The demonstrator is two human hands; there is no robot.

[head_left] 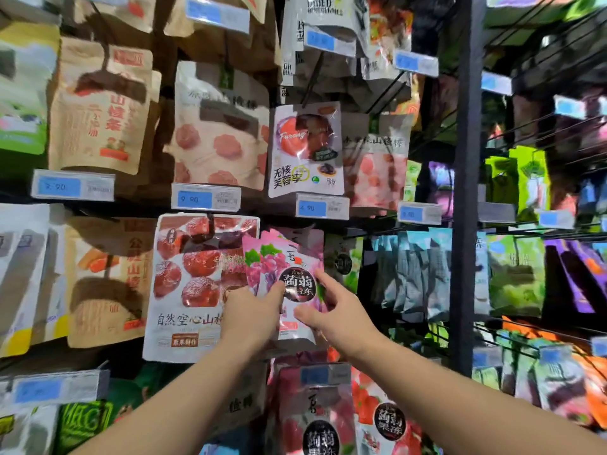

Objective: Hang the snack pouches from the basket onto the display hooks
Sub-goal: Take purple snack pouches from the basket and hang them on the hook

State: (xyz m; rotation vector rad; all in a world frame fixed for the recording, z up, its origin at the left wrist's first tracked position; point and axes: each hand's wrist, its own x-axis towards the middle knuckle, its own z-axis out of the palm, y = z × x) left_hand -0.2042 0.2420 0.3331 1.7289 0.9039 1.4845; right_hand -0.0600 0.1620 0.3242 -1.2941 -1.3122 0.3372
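- We see the left hand and the right hand raised side by side at a wall of hanging snacks. Both hold a small fan of pink pouches printed with grapes.
- The left hand grips the fan at its lower left. Its thumb lies up the front, and its other fingers are tucked behind, out of our sight.
- The right hand pinches the lower right. Its thumb lies flat on the front, its forefinger stretches up the right edge, and the rest of its fingers are hidden behind.
- The pink pouches stand upright near the middle of the scene, just under a blue price tag. Their tops spread out to the left.
- We cannot tell whether their tops are on a hook.
- Just left of them hangs a big red-fruit pouch, and they overlap its right edge.
- Above the tag, a Furong pouch hangs from a black hook.
- Below the hands, nearer to us, hang red pouches with the same round dark label as the pink ones.
- To the right a dark post stands upright. Blue-grey packs hang between it and the right hand.
- Right of the post, the rows of packs are too blurred for us to read.
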